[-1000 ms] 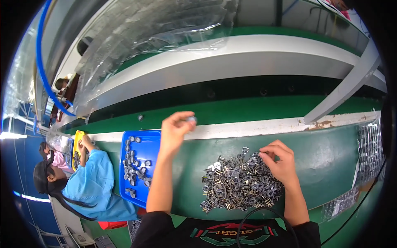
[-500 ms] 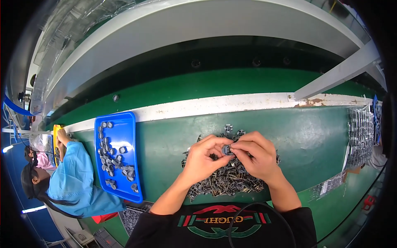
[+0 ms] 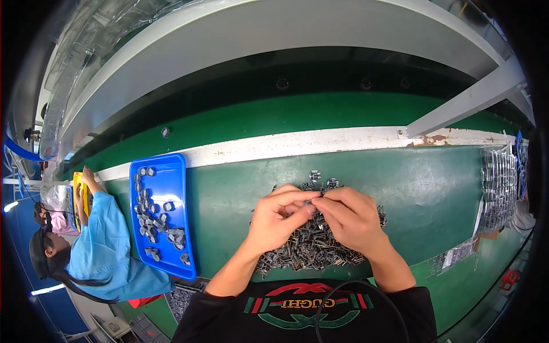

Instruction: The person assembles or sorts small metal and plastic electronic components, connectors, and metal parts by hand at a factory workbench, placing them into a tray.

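Note:
Above a heap of small dark metal-pinned parts (image 3: pixel 314 251), my left hand (image 3: pixel 277 223) and my right hand (image 3: pixel 353 220) meet fingertip to fingertip. Both pinch a small grey round plastic housing (image 3: pixel 309 202), now mostly hidden by the fingers. At the far edge of the heap lie two loose pieces, one a small round pinned part (image 3: pixel 314 176). To the left, a blue tray (image 3: pixel 190 234) holds several grey housings (image 3: pixel 176 235) like the one between my fingers.
A co-worker in a blue garment (image 3: pixel 100 246) reaches to a yellow tray (image 3: pixel 78 182) at far left. Stacked clear plastic trays (image 3: pixel 496 188) stand at right. A white rail (image 3: pixel 257 143) and slanted post (image 3: pixel 469 106) bound the green bench's back. One small part (image 3: pixel 165 132) lies beyond.
My fingers have closed in over the grey housing, which showed more openly before. The co-worker's hands have shifted at the yellow tray.

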